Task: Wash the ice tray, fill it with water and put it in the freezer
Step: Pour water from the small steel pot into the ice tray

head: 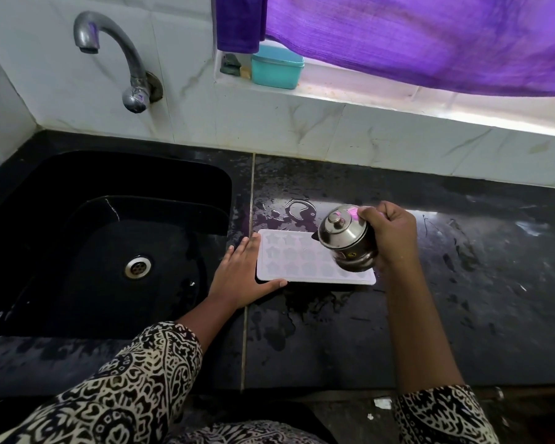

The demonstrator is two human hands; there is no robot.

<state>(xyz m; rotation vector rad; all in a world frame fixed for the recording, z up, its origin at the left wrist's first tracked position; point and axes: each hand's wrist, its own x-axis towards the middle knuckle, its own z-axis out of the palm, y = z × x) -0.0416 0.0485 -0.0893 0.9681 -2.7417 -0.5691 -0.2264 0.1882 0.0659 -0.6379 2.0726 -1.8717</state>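
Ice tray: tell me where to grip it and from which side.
Take the ice tray by its short end rims, level, from left and right: it lies flat, wide and shallow, so one-sided lifting likely tilts it. The left hand touches the left end.

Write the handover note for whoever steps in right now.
Left hand: open, fingers straight against the left edge of the tray.
Right hand: grips the steel pot, tipped over the tray's right end.
Tray: flat on the wet counter, right of the sink.
Done: washing, apparently; filling seems begun, water level unclear.
To do: finish filling, carry to freezer.
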